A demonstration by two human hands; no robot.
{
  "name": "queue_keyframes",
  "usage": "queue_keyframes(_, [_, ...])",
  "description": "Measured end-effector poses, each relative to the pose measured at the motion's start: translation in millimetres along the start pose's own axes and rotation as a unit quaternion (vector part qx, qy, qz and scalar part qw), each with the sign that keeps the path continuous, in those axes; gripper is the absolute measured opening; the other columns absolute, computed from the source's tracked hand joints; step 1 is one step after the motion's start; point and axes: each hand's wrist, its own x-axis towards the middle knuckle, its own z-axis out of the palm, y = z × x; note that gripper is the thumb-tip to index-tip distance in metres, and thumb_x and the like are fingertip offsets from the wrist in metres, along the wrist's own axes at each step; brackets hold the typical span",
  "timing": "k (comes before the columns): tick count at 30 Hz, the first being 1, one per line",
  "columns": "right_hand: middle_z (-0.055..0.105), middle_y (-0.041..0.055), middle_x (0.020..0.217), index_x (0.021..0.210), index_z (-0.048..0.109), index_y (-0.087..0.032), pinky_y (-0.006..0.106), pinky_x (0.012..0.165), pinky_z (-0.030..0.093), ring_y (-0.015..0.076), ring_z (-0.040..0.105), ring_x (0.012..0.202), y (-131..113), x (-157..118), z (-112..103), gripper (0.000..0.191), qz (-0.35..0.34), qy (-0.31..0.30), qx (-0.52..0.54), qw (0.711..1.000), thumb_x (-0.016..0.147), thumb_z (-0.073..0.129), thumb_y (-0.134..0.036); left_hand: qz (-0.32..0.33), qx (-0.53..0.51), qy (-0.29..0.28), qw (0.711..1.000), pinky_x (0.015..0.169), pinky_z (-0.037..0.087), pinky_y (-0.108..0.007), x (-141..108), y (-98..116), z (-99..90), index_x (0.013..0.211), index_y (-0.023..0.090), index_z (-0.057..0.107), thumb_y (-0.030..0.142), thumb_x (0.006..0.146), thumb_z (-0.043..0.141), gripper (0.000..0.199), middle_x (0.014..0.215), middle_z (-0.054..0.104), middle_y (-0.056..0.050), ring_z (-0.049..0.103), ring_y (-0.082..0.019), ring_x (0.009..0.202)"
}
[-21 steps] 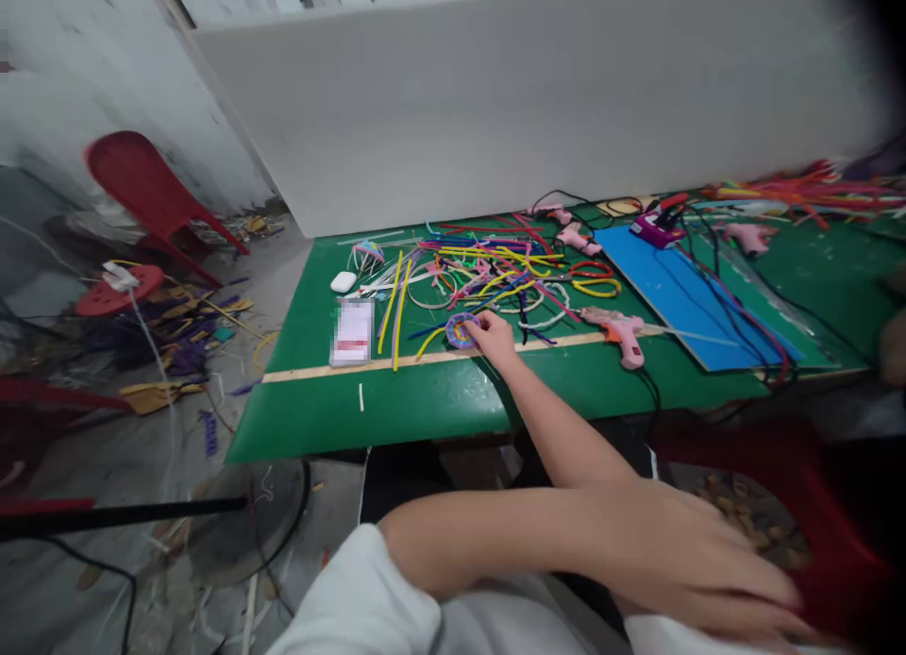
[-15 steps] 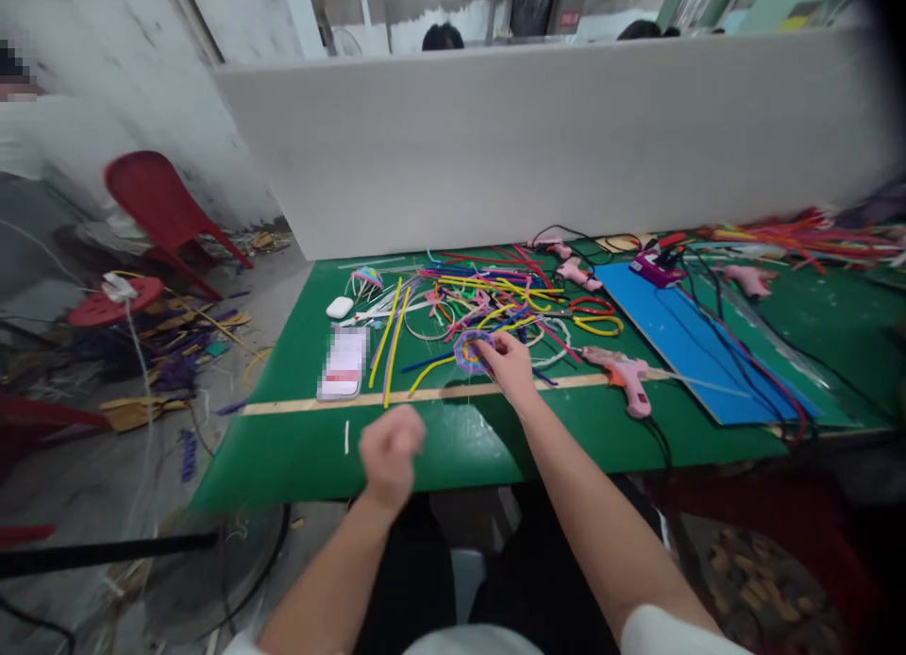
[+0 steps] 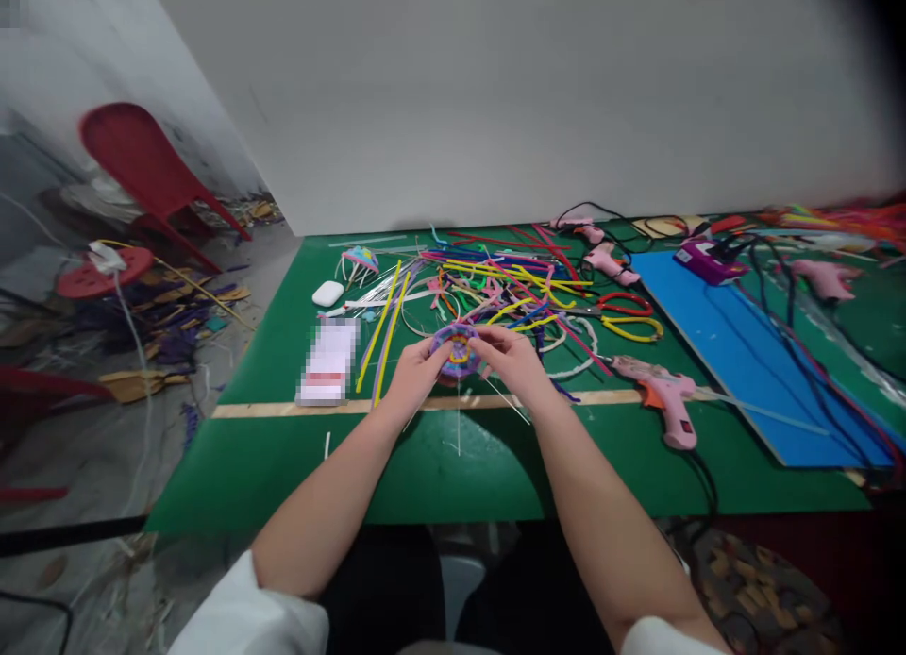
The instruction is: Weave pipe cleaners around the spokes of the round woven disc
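Note:
Between my two hands, above the green table (image 3: 283, 466), is a small round woven disc (image 3: 459, 355) of purple, blue and yellow with thin pale spokes sticking out of it. My left hand (image 3: 419, 370) grips its left edge, thumb on the face. On the opposite edge my right hand (image 3: 511, 361) pinches it the same way. Just beyond lies a heap of coloured pipe cleaners (image 3: 506, 282). Scissors (image 3: 623, 308) with red and yellow handles rest right of the heap, and a pink glue gun (image 3: 669, 400) lies nearer to my right forearm.
On the left are a phone (image 3: 329, 361), a white case (image 3: 327, 293) and a small umbrella-like piece (image 3: 360, 260). A blue board (image 3: 750, 372) with a purple power block (image 3: 708, 259) and cables lies right. A white partition (image 3: 495, 108) rises behind the table.
My left hand has come up from the near part of the table and taken hold of the disc's left edge. The view has tipped downward; the right hand keeps its grip.

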Motion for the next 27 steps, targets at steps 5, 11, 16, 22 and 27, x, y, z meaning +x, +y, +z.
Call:
queue_keyframes(5, [0.071,0.0045,0.080,0.098,0.069,-0.017,0.026,0.048,0.051,0.0158,0.062,0.060,-1,-9,1,0.035,-0.002,0.028,-0.087,0.996,0.072,0.061,-0.039,0.033,0.035,0.029,0.998,0.050,0.052,-0.025,-6,-2,-6.7,0.088,0.013,0.066,0.040,0.075,0.060,0.031,0.070,0.064,-0.002,0.060,-0.014,0.058])
queue_keyframes(11, [0.073,0.0056,0.082,0.087,0.073,-0.018,0.030,0.066,0.053,0.0199,0.067,0.073,1,-13,20,0.023,-0.128,0.064,-0.214,0.966,0.078,0.055,-0.029,0.093,0.131,0.066,0.985,0.068,0.050,-0.023,-5,-3,-11.7,0.090,0.014,0.068,0.042,0.080,0.055,0.033,0.086,0.068,-0.005,0.062,-0.016,0.079])
queue_keyframes(16, [0.072,0.0053,0.085,0.092,0.072,-0.018,0.027,0.063,0.052,0.0175,0.066,0.071,1,-13,20,0.024,-0.133,0.062,-0.209,0.967,0.076,0.059,-0.030,0.086,0.124,0.023,0.988,0.066,0.049,-0.023,-4,-5,-14.3,0.084,0.015,0.069,0.041,0.080,0.054,0.031,0.079,0.068,-0.003,0.061,-0.015,0.071])
queue_keyframes(22, [0.072,0.0021,0.076,0.083,0.072,-0.019,0.024,0.061,0.050,0.0142,0.064,0.066,-1,-12,22,0.019,-0.113,0.101,-0.189,0.970,0.078,0.056,-0.029,0.123,0.193,0.045,0.972,0.066,0.048,-0.022,-12,-6,-9.4,0.091,0.016,0.069,0.038,0.080,0.055,0.028,0.081,0.069,-0.002,0.061,-0.014,0.073])
queue_keyframes(27, [0.070,0.0036,0.075,0.082,0.071,-0.018,0.025,0.063,0.048,0.0150,0.063,0.068,0,-12,27,0.018,-0.135,0.102,-0.211,0.963,0.078,0.057,-0.028,0.156,0.164,0.114,0.967,0.058,0.048,-0.019,-14,-6,-9.5,0.082,0.016,0.070,0.039,0.077,0.060,0.026,0.072,0.068,-0.001,0.061,-0.012,0.064])
